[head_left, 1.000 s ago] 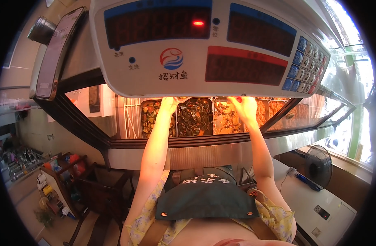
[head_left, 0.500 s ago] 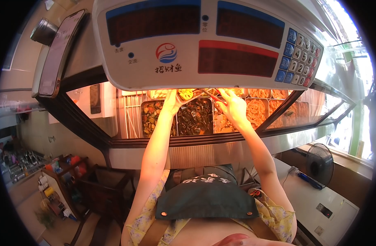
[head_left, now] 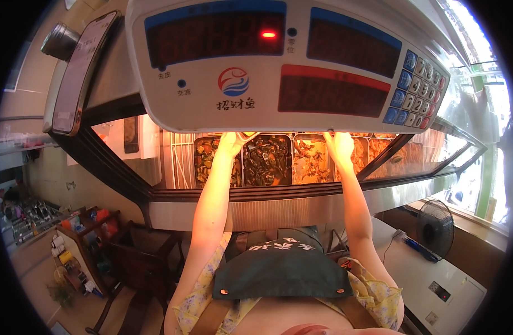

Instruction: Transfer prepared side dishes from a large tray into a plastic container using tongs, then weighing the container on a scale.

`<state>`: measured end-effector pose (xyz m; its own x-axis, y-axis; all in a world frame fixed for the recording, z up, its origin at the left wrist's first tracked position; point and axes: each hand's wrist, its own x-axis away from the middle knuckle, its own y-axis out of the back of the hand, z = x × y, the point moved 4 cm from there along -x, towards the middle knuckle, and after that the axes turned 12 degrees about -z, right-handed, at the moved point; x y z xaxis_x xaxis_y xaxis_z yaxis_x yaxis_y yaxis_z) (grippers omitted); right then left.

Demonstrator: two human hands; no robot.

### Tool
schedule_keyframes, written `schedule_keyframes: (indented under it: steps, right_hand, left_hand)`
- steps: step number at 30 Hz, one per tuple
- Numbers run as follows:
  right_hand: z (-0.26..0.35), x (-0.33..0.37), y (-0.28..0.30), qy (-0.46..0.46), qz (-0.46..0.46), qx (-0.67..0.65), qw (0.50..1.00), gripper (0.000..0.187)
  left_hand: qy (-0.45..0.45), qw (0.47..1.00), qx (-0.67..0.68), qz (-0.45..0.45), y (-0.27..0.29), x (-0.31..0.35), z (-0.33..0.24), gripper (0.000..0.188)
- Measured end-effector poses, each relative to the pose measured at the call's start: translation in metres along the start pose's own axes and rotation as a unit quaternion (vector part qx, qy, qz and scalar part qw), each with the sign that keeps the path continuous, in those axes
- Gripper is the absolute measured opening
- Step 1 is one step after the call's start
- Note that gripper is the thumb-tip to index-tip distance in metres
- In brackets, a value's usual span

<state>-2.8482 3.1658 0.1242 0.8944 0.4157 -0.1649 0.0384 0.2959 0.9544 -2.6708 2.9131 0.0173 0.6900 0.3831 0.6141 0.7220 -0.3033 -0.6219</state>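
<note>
My left hand (head_left: pixel 231 145) is inside the lit food case, its fingers closed round what seems to be a bowl (head_left: pixel 250 135), of which only a thin edge shows. My right hand (head_left: pixel 341 148) is farther right, above a partly emptied food tray (head_left: pixel 319 159). Its fingertips go out of sight under the scale's lower edge, and what they hold is hidden. Between the hands sits a tray of dark, wood-ear-like food (head_left: pixel 267 161). Mixed chopped vegetables (head_left: pixel 205 159) lie in the tray by my left wrist.
A white price scale (head_left: pixel 184 109) overhangs the case and hides its far part. The case's dark front frame (head_left: pixel 267 193) runs under my forearms. A phone (head_left: pixel 84 72) leans at the left. A fan (head_left: pixel 437 226) stands on the white surface (head_left: pixel 402 279) at the right.
My right hand has moved right, away from the left one. The yellow slices by my left hand and the reddish sticks in my right have gone from view. A red light shows on the scale.
</note>
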Motion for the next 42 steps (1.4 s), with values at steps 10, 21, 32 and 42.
schedule_keyframes:
  steps: [10, 21, 32, 42]
  right_hand:
    - [-0.066, 0.0, -0.157, -0.087, 0.081, 0.16, 0.98, 0.074]
    - [0.092, 0.049, 0.103, 0.162, 0.196, -0.554, 0.792, 0.117]
    - [0.108, 0.077, 0.301, 0.308, 0.122, -0.536, 0.776, 0.126]
    - [0.184, -0.071, 0.424, 0.332, 0.024, -0.551, 0.766, 0.098]
  left_hand:
    - [-0.049, 0.994, -0.002, 0.102, 0.003, 0.036, -0.012, 0.048]
    - [-0.014, 0.981, -0.136, 0.141, -0.071, 0.198, -0.05, 0.08]
    - [-0.092, 0.926, -0.313, 0.188, -0.196, 0.382, -0.13, 0.096]
    - [-0.317, 0.852, -0.402, 0.111, -0.346, 0.375, -0.277, 0.081]
